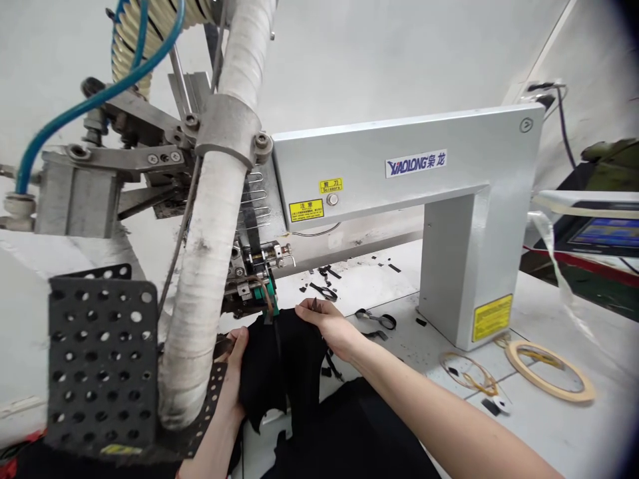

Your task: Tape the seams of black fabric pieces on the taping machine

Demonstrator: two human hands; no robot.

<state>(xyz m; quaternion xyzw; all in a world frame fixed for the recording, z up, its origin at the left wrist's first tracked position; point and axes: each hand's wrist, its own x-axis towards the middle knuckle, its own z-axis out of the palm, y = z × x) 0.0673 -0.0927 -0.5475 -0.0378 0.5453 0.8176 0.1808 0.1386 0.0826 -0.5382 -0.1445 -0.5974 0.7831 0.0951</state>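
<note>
A black piece of fabric [304,346] hangs under the teal roller [265,290] of a grey taping machine [369,156], with a seam running down its middle. My left hand [234,349] pinches the fabric's left edge, its fingers partly hidden behind the white-wrapped tube. At the upper right edge, my right hand [324,322] grips the same fabric between thumb and fingers. A small dark pointed tip shows by the right fingers; its kind cannot be made out. More black fabric [359,426] lies below, beneath my right forearm.
The white-wrapped tube [210,253] and a perforated black guard [102,359] stand close on the left. Black scraps [327,293] are scattered on the white table. A tape roll [549,372] lies right, near the machine's post. A screen [604,231] is at far right.
</note>
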